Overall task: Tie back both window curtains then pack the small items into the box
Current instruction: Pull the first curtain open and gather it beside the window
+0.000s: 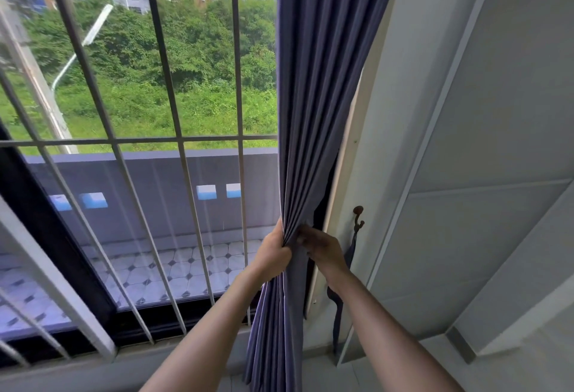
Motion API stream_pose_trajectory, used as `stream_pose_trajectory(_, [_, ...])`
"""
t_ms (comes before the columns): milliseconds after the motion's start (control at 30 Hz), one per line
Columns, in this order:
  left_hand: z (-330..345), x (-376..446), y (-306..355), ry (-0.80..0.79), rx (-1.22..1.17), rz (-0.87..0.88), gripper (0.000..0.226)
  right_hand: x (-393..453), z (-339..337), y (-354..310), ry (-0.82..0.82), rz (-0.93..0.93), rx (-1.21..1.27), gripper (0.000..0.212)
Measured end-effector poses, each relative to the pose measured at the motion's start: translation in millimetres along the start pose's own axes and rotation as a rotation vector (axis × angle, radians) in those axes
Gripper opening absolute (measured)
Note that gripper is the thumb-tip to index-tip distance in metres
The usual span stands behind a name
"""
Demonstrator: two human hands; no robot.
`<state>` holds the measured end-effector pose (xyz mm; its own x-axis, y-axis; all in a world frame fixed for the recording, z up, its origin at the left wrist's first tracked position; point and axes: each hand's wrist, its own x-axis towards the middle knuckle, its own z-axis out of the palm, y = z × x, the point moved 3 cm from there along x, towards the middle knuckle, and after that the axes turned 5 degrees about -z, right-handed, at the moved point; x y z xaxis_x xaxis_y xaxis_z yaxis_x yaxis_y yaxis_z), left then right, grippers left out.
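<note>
So the pleated blue-grey fabric curtain (313, 112) is bunched at the window's right edge, left hand (273, 252) and right hand (323, 249) both gripping it – tie-back strap (349, 255) on wall hook (358, 216) unused, box not in view.

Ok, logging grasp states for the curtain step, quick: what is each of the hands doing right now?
Left hand: closed, gripping the gathered purple curtain.
Right hand: closed, pinching the same curtain from the other side.

Curtain (323, 87) top cut off; tieback (337, 304) partly behind right forearm.
</note>
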<state>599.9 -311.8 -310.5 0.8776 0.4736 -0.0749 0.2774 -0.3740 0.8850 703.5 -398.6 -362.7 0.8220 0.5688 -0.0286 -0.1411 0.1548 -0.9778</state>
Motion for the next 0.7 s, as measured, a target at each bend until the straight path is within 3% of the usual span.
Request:
stream_pose_trajectory(100, [-1, 3, 0, -0.043, 0.027, -0.036, 0.084, 5, -6, 3, 0.016, -0.083, -0.067, 0.027])
stream_pose_trajectory(233, [-2, 5, -3, -0.056, 0.02, -0.075, 0.083, 15, -15, 9, 0.075, -0.189, -0.26, 0.024])
stream_pose_trajectory(300, [-4, 7, -6, -0.066, 0.023, -0.109, 0.079, 24, -19, 8, 0.042, -0.213, -0.178, 0.05])
stream_pose_trajectory(433, [-7, 10, -10, -0.114, 0.007, -0.128, 0.07, 46, -20, -3, -0.223, -0.109, -0.099, 0.086])
stream_pose_trajectory(500, [-10, 7, -8, -0.127, 0.006, -0.132, 0.071, 52, -21, -8, -0.355, -0.036, -0.205, 0.082])
stream_pose_trajectory(567, [-12, 6, -5, -0.139, 0.024, -0.13, 0.067, 55, -22, -10, -0.459, 0.053, -0.268, 0.066])
stream_pose_trajectory(700, [-13, 6, -3, -0.142, 0.043, -0.131, 0.06, 54, -23, -12, -0.478, 0.151, -0.258, 0.05])
